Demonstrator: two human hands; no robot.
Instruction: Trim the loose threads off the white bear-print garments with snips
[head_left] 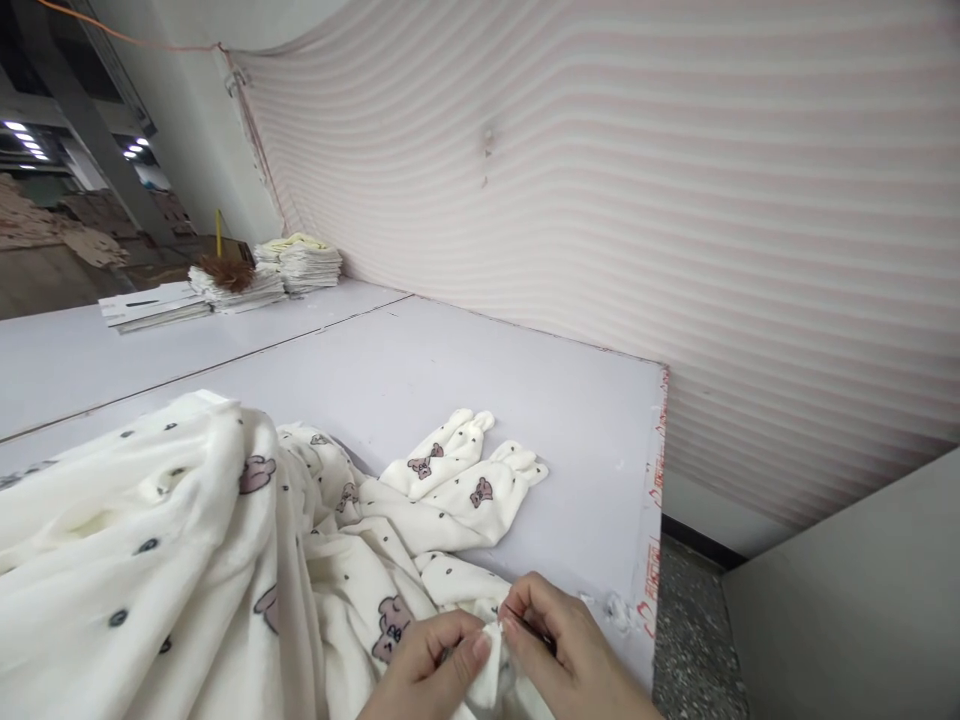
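Observation:
A heap of white fleece garments (187, 540) printed with small dark dots and brownish bear figures lies on the pale table (465, 370). Two small footed ends (465, 475) of one garment stick out toward the wall. At the bottom edge, my left hand (431, 665) and my right hand (570, 655) pinch a bit of the white fabric (491, 665) between thumbs and fingers. A thin dark object shows under my right fingers; I cannot tell what it is.
Stacks of folded white pieces (300, 262) and flat sheets (154, 305) sit at the far left of the table. A striped pink-white cloth wall (675, 220) backs the table. The table's right edge (652, 520) drops to a speckled floor (694, 640).

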